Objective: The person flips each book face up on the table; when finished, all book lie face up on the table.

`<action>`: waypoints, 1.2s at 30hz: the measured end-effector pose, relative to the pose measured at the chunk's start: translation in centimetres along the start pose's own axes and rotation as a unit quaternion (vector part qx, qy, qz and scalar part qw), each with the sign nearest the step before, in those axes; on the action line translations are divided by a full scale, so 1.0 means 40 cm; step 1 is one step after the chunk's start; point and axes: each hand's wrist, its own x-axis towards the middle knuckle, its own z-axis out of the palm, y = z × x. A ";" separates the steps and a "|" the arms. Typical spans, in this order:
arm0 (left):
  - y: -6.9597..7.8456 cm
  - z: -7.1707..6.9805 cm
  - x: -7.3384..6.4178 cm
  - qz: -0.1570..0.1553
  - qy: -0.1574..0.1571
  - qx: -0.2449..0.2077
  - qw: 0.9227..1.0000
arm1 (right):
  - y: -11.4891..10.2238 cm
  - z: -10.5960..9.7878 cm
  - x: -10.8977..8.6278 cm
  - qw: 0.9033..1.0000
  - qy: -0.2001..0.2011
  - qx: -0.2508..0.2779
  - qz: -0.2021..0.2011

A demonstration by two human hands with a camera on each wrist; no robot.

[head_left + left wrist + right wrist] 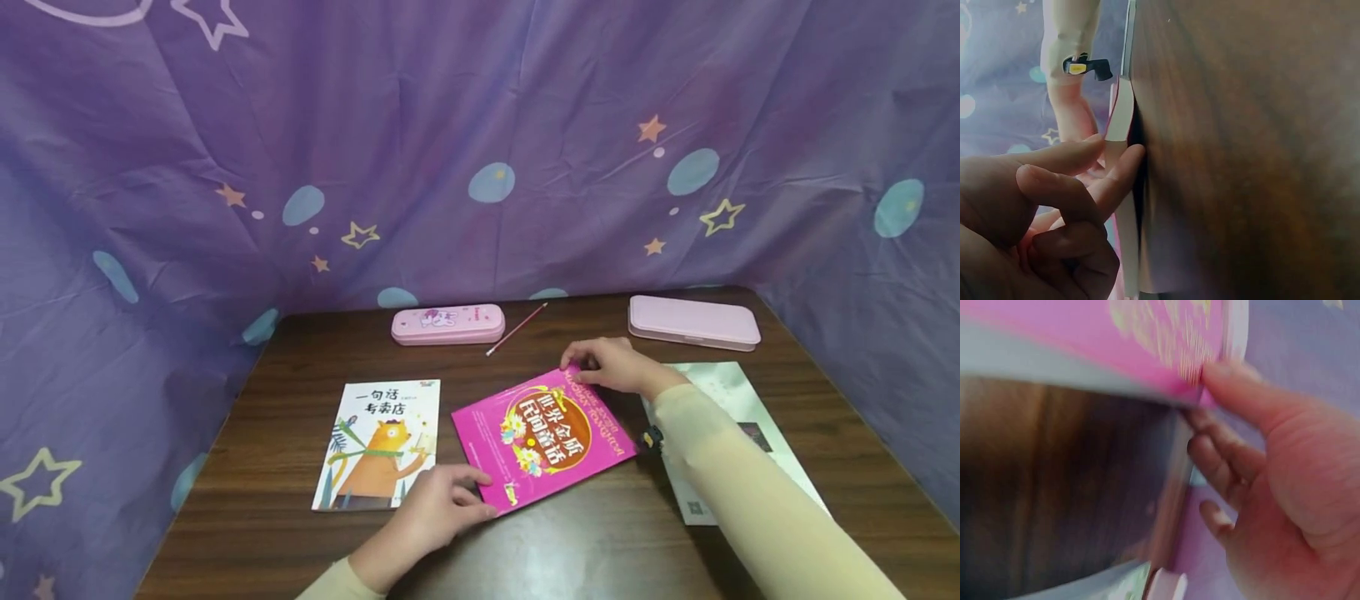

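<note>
A bright pink book (pixel 542 437) with an orange oval on its cover lies at a slant between my two hands. My left hand (pixel 442 504) pinches its near left corner, thumb above and a finger beneath; in the left wrist view the pale page edges (pixel 1124 115) show between them. At the far edge, my right hand (pixel 615 367) grips the book between thumb and fingers. In the right wrist view the pink cover (pixel 1147 344) is blurred, and a dark gap shows under it, over the wooden table (pixel 1041 487).
Left of the pink book lies a white picture book (pixel 386 446) with a bear on it. A pale green book (pixel 738 400) lies partly under my right sleeve. Farther back are a pink pencil case (pixel 448 325), a pencil (pixel 517 329) and a plain pink case (pixel 693 321). Purple curtain surrounds the table.
</note>
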 end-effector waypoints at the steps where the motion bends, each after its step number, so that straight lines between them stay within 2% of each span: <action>1: 0.002 0.002 0.002 0.001 -0.002 0.007 1.000 | -0.007 0.003 -0.001 1.000 0.001 -0.016 0.004; 5: 0.008 0.002 0.011 0.017 -0.004 0.055 0.998 | -0.033 0.015 -0.016 0.998 0.014 -0.066 0.018; 9: 0.008 -0.002 0.019 0.032 -0.005 0.088 0.996 | -0.048 0.019 -0.044 0.994 0.046 -0.092 0.028; 13: 0.016 -0.018 0.031 0.024 0.005 0.138 0.990 | -0.053 0.012 -0.077 0.992 0.058 -0.101 0.041; 19: 0.032 -0.073 0.063 -0.025 0.031 0.218 0.975 | -0.051 0.009 -0.133 0.994 0.037 -0.084 0.059; 25: 0.031 -0.119 0.111 -0.022 0.078 0.294 0.953 | -0.057 0.007 -0.189 0.994 0.036 -0.078 0.065; 28: 0.025 -0.129 0.135 -0.018 0.088 0.315 0.945 | -0.062 0.008 -0.213 0.994 0.044 -0.080 0.054; 31: 0.017 -0.137 0.158 -0.013 0.089 0.318 0.944 | -0.069 0.012 -0.233 0.994 0.050 -0.081 0.046; 36: 0.002 -0.146 0.187 0.003 0.079 0.291 0.953 | -0.078 0.018 -0.259 0.995 0.057 -0.073 0.034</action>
